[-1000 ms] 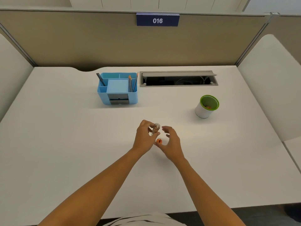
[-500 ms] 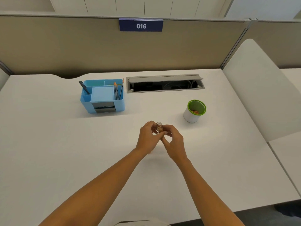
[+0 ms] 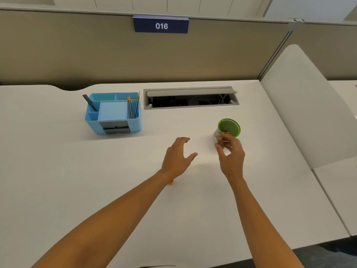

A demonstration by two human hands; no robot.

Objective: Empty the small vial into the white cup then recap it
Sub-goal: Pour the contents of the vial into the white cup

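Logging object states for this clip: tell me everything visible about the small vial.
The small clear glass-like vial is uncapped, pinched near its base by the right hand. It is held above the table, just in front of the green-rimmed white cup, its open mouth tipped toward the camera's left. Orange-brown contents show through its wall. Motion blur hides finer detail.

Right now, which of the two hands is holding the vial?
The right hand, beside the white cup, pinches the uncapped vial in its fingers. The left hand hovers open and empty over the desk.
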